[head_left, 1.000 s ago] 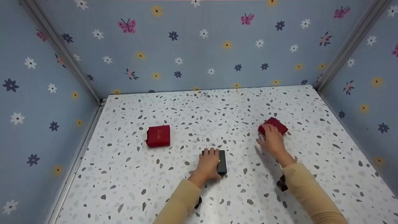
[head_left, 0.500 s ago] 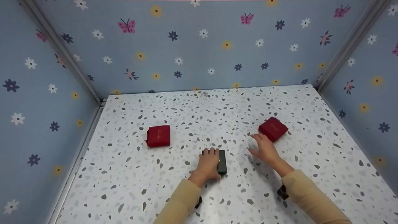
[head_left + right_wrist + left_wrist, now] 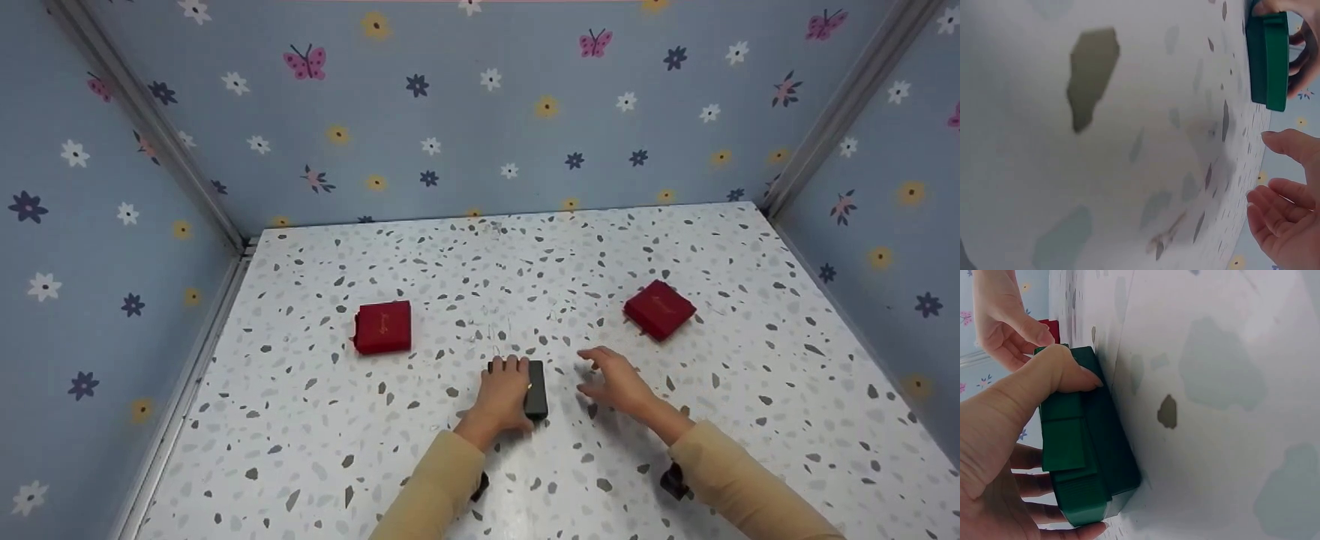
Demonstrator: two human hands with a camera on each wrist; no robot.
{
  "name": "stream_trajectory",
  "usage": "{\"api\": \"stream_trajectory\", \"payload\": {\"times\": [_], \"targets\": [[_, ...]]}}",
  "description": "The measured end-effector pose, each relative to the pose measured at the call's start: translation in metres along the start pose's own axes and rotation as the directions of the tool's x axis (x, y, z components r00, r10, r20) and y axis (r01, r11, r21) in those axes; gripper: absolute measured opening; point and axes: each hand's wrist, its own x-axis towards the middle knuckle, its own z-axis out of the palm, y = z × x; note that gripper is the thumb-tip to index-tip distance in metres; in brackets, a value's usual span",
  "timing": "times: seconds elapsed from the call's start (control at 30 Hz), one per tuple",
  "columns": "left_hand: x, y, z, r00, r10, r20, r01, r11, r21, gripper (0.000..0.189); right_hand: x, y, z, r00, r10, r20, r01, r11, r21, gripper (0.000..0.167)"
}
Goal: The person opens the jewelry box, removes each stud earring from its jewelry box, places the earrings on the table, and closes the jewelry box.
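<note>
My left hand [image 3: 501, 394] grips a small dark green gift box [image 3: 536, 390] on the table. In the left wrist view its thumb lies over one side of the green box [image 3: 1072, 444], which carries a flat green bow, and the fingers wrap the other side. My right hand [image 3: 619, 381] hovers just right of the box with fingers loosely bent and nothing in them; the right wrist view shows a gap between thumb and fingers. Beyond it lies a red gift box [image 3: 660, 309], turned at an angle, gold lettering on its lid.
A second red gift box [image 3: 383, 328] with gold script sits on the left half of the speckled white table [image 3: 465, 277]. Blue walls [image 3: 480, 112] with flowers and butterflies enclose the table at the back and both sides, with metal posts at the corners.
My right hand has left the right-hand red box and moved left and nearer, towards the green box. The left hand keeps its place on the green box.
</note>
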Motion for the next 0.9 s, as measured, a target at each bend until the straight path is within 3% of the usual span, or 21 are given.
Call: {"api": "stream_trajectory", "payload": {"times": [0.4, 0.63, 0.73, 0.9], "targets": [[0.001, 0.001, 0.001, 0.999, -0.027, 0.022, 0.026, 1.000, 0.015, 0.104, 0.001, -0.005, 0.019, 0.994, -0.101, 0.043, 0.098, 0.992, 0.074, 0.048], [0.003, 0.002, 0.001, 0.999, -0.028, 0.035, 0.028, 1.000, 0.008, 0.105, 0.004, 0.002, 0.033, 0.971, -0.236, -0.030, 0.238, 0.952, 0.194, 0.049], [0.002, 0.002, 0.000, 0.999, -0.028, 0.038, 0.027, 1.000, 0.009, 0.104, 0.005, 0.000, 0.038, 0.974, -0.226, -0.030, 0.227, 0.950, 0.213, 0.053], [0.002, 0.002, 0.000, 0.998, -0.032, 0.046, 0.032, 0.999, 0.010, 0.104, 0.006, -0.012, 0.039, 0.993, -0.105, 0.043, 0.091, 0.963, 0.255, 0.060]]}}
